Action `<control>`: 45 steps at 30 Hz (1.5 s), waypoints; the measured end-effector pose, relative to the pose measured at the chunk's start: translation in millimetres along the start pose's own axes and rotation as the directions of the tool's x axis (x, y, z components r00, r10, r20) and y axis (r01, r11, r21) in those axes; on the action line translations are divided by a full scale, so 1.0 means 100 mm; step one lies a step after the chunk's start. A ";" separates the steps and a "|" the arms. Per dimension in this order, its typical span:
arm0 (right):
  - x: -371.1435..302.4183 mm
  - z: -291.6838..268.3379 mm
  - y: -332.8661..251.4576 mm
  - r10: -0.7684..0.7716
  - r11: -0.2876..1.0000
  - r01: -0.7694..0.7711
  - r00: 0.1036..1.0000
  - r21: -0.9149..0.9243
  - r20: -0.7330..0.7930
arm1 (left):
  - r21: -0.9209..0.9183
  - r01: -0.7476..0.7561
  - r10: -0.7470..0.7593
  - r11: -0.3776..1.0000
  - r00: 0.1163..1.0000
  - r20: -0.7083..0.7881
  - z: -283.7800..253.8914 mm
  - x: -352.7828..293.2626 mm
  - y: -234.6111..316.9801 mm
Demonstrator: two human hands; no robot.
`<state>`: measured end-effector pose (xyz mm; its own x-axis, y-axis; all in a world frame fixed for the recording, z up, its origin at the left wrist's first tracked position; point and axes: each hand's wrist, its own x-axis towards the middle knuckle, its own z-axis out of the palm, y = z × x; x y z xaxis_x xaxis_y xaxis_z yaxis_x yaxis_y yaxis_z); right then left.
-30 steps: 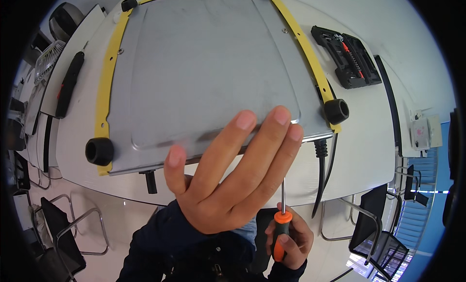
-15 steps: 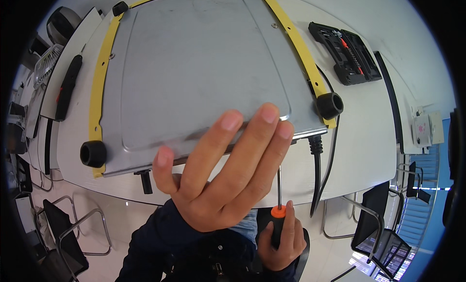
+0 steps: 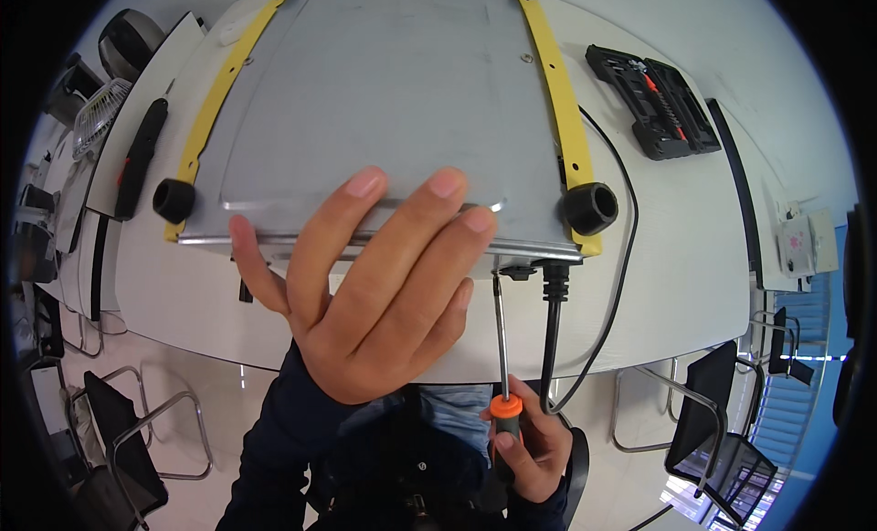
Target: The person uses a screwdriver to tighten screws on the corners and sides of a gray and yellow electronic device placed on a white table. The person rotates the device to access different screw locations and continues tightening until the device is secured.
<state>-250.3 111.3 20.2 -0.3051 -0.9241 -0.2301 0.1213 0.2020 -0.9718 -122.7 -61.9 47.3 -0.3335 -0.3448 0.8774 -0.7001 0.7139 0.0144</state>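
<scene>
A grey metal appliance with yellow side strips and black rubber feet rests on the table, its flat underside showing. My left hand lies spread against its near edge, fingertips on the metal panel. Below that edge my right hand is wrapped round the orange and dark handle of a screwdriver. The screwdriver's tip meets the near side of the appliance, just left of a black power cord; whether it sits in a screw cannot be made out.
An open black tool case with bits lies at the right on the white table. A black cordless screwdriver is on the left. Chairs stand at both sides. The cord loops along the appliance's right side.
The appliance has tilted and shifted left, showing more of its near side. My left hand moved left with it. The screwdriver's tip has come up to the near side.
</scene>
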 end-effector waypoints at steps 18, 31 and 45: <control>-0.03 0.28 -0.02 0.017 0.987 -0.002 0.996 0.161 -0.090 | -0.036 0.053 -0.054 0.998 0.998 -0.019 0.00 -0.01 0.08; 0.03 0.25 -0.03 -0.202 0.939 0.171 0.976 -0.299 -0.076 | -0.047 0.066 -0.066 0.997 0.998 -0.010 -0.01 -0.01 0.08; -0.01 0.27 -0.07 0.024 0.957 -0.038 0.998 0.287 0.052 | -0.057 0.086 -0.086 0.995 0.996 0.006 -0.03 -0.01 0.10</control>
<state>-225.3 102.5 28.2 -0.2530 -0.9344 -0.2509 0.3988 0.1355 -0.9070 -127.7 -52.5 47.9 -0.2760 -0.4088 0.8699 -0.6894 0.7148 0.1172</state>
